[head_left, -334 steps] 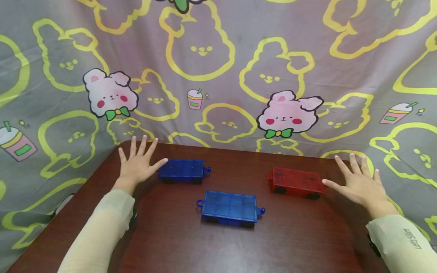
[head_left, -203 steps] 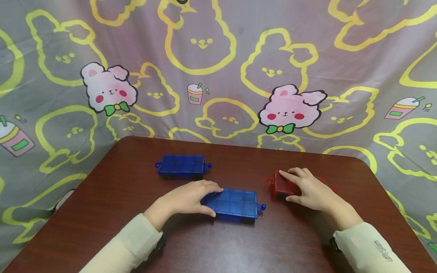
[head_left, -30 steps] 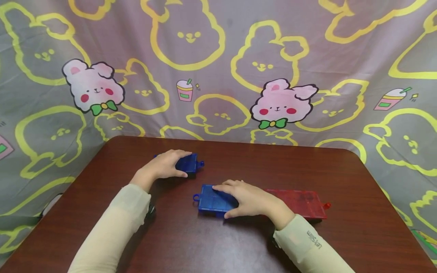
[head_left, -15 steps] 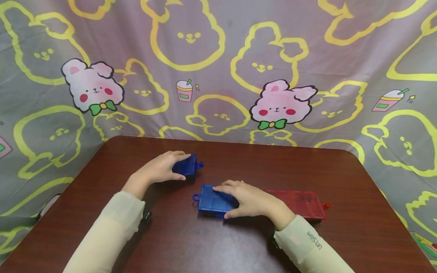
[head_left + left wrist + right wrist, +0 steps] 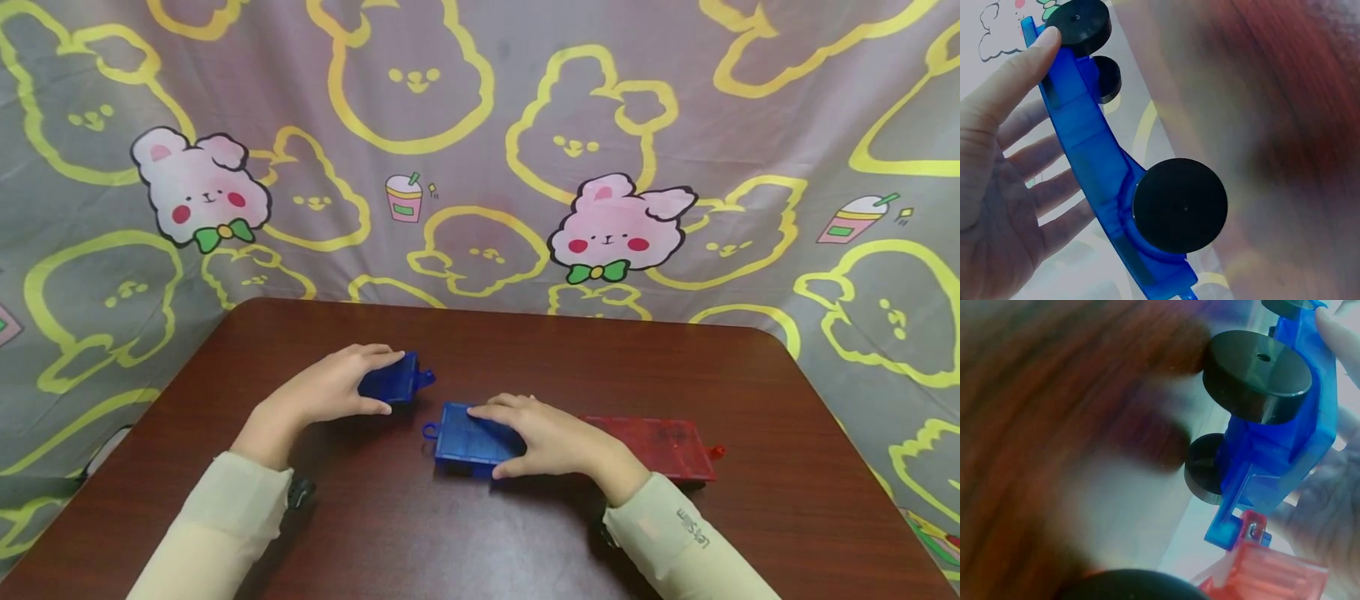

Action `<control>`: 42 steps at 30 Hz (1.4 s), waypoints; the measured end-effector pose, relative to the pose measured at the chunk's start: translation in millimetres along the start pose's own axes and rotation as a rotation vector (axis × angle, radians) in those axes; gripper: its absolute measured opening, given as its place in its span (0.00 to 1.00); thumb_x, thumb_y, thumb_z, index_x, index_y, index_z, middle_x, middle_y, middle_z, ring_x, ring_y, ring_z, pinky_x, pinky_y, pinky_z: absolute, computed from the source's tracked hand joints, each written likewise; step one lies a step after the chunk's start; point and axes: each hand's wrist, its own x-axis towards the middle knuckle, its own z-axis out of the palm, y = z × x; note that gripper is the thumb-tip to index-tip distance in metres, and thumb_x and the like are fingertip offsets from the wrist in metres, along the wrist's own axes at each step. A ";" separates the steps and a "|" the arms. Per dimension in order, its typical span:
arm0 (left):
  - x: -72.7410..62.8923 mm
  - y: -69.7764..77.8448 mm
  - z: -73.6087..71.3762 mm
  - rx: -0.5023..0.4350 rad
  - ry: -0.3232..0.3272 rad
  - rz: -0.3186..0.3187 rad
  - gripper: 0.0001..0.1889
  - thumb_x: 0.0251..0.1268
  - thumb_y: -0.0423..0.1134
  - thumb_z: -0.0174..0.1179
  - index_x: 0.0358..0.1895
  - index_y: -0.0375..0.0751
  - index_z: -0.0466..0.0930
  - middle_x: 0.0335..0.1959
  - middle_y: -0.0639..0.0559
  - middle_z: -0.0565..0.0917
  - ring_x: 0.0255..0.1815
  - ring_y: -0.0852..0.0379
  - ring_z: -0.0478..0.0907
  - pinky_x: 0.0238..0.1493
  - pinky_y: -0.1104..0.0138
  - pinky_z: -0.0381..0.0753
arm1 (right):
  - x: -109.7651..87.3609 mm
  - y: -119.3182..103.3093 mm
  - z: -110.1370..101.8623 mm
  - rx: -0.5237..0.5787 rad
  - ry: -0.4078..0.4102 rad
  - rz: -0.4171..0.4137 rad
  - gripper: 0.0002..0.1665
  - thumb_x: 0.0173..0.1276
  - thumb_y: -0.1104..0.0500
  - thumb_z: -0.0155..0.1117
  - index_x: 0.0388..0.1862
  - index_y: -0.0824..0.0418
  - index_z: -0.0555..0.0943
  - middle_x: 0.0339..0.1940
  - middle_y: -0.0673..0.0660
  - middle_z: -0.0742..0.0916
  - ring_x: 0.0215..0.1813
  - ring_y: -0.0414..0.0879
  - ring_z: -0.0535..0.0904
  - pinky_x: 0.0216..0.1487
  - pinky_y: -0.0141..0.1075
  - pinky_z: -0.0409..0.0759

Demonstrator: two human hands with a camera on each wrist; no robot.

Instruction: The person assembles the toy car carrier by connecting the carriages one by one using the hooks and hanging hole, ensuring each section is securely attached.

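Note:
In the head view my left hand [image 5: 322,387] grips a dark blue toy wagon [image 5: 393,379] across its width, its peg end pointing right. The left wrist view shows my thumb along this wagon's side [image 5: 1085,134] and its black wheels [image 5: 1179,205]; I cannot tell whether they touch the table. My right hand [image 5: 558,437] grips a lighter blue wagon [image 5: 472,433], whose ring [image 5: 431,431] faces left, a short way from the first wagon's peg. Behind it stands a red wagon [image 5: 663,446]. The right wrist view shows the red ring [image 5: 1254,526] on the blue peg.
The brown table [image 5: 480,550] has a glossy top and rounded far corners. Behind it hangs a grey cloth [image 5: 480,175] printed with rabbits and cups. The red wagon's free peg [image 5: 717,452] points right.
Earlier all three wagons stood apart; the red one now adjoins the lighter blue one. Over the last second my left hand has brought the dark blue wagon nearer and slightly left. My right hand stays put.

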 end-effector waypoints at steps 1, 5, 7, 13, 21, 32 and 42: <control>-2.4 0.4 -0.2 0.001 -0.004 -0.003 0.40 0.57 0.49 0.73 0.72 0.40 0.68 0.70 0.32 0.70 0.69 0.32 0.69 0.66 0.40 0.70 | -0.2 0.1 0.2 0.005 0.002 0.002 0.46 0.60 0.41 0.73 0.75 0.47 0.67 0.71 0.57 0.74 0.71 0.53 0.70 0.74 0.62 0.63; -9.9 2.7 -0.3 0.003 -0.021 -0.007 0.40 0.57 0.49 0.73 0.72 0.41 0.69 0.70 0.33 0.71 0.69 0.32 0.70 0.65 0.40 0.72 | -1.0 -0.1 0.6 0.019 0.008 0.007 0.46 0.60 0.41 0.73 0.76 0.46 0.66 0.72 0.57 0.73 0.72 0.53 0.70 0.74 0.60 0.64; -12.7 3.6 0.1 0.002 -0.026 -0.009 0.40 0.56 0.49 0.73 0.72 0.41 0.70 0.70 0.33 0.71 0.68 0.32 0.70 0.64 0.40 0.72 | -1.5 -0.2 0.9 0.020 0.011 0.008 0.46 0.60 0.41 0.73 0.76 0.46 0.66 0.72 0.57 0.73 0.72 0.53 0.70 0.74 0.60 0.64; -20.4 6.6 2.4 -0.011 -0.036 -0.018 0.40 0.55 0.49 0.74 0.71 0.40 0.71 0.69 0.33 0.72 0.68 0.33 0.71 0.64 0.41 0.73 | -2.4 -0.9 1.7 0.022 0.019 0.003 0.46 0.60 0.41 0.73 0.76 0.46 0.66 0.72 0.57 0.74 0.71 0.53 0.70 0.73 0.58 0.66; -24.1 9.0 8.1 -0.015 -0.068 -0.002 0.39 0.54 0.48 0.75 0.70 0.40 0.72 0.68 0.33 0.73 0.68 0.34 0.71 0.65 0.42 0.73 | -3.6 -0.4 2.3 0.023 0.043 -0.004 0.47 0.60 0.41 0.73 0.76 0.46 0.66 0.72 0.56 0.73 0.70 0.52 0.71 0.71 0.55 0.71; -29.0 15.0 10.1 -0.002 -0.102 -0.026 0.40 0.52 0.48 0.76 0.69 0.41 0.73 0.68 0.35 0.73 0.68 0.35 0.72 0.64 0.43 0.75 | -3.2 -0.8 2.1 0.032 0.057 -0.014 0.48 0.59 0.42 0.74 0.76 0.47 0.65 0.72 0.56 0.73 0.71 0.52 0.70 0.73 0.59 0.65; -31.6 19.1 13.1 -0.001 -0.117 -0.014 0.39 0.52 0.49 0.76 0.69 0.41 0.73 0.68 0.36 0.74 0.68 0.36 0.72 0.64 0.43 0.74 | -2.8 -1.4 1.9 0.035 0.054 -0.018 0.48 0.60 0.42 0.74 0.76 0.47 0.65 0.72 0.57 0.73 0.71 0.53 0.70 0.74 0.62 0.63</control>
